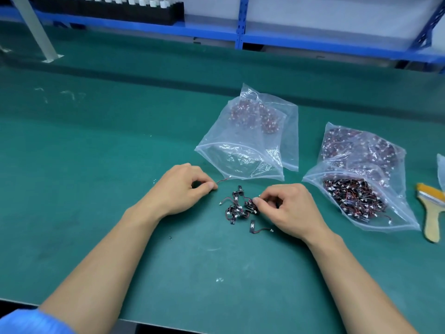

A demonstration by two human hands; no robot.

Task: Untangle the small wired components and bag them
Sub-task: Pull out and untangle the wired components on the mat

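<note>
Currently: tangle on the green mat, between left hand and right hand.
Left hand pinches one red wire; right hand pinches the tangle's right side. One loose component lies just nearer. Two clear bags: half-empty bag behind the tangle, fuller bag to its right, one brush beside that. Mat runs wide to the left.

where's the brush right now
In the head view, the brush lies at the far right edge of the green table, just right of the open bag packed with wired components.
</note>
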